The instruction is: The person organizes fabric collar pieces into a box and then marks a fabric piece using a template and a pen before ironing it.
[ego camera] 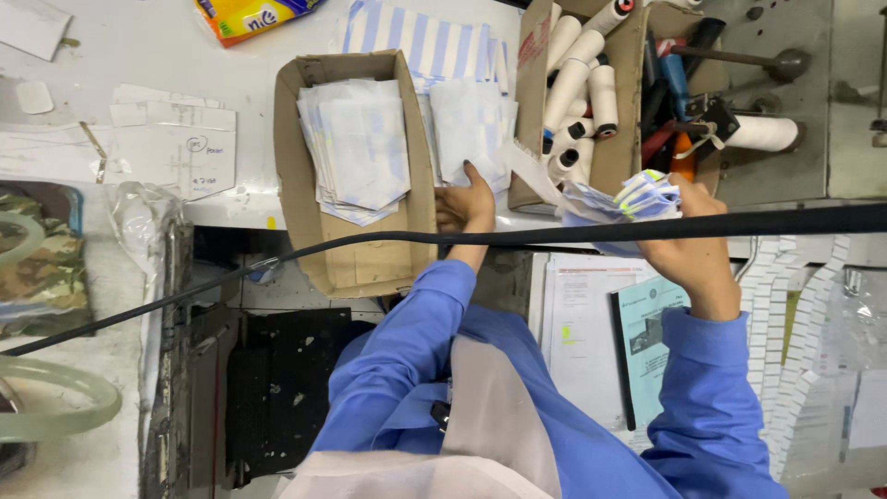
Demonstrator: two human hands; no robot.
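Observation:
My left hand point(465, 205) rests with curled fingers at the near edge of a loose pile of white and blue-striped fabric pieces point(467, 115), just right of an open cardboard box point(297, 176) that holds a stack of similar pieces point(356, 148). Whether it grips a piece is hidden. My right hand point(688, 245) holds a bundle of small pale blue fabric pieces with yellow-green edges point(628, 199) in front of a second cardboard box point(531, 102) full of white thread cones point(573, 79). Both sleeves are blue.
A black cable point(277, 254) crosses the view from lower left to right. Paper sheets point(171, 148) lie at the left, booklets point(647, 323) under my right arm, a white thread cone point(762, 132) and machine parts at the upper right, and camouflage cloth point(42, 268) at the far left.

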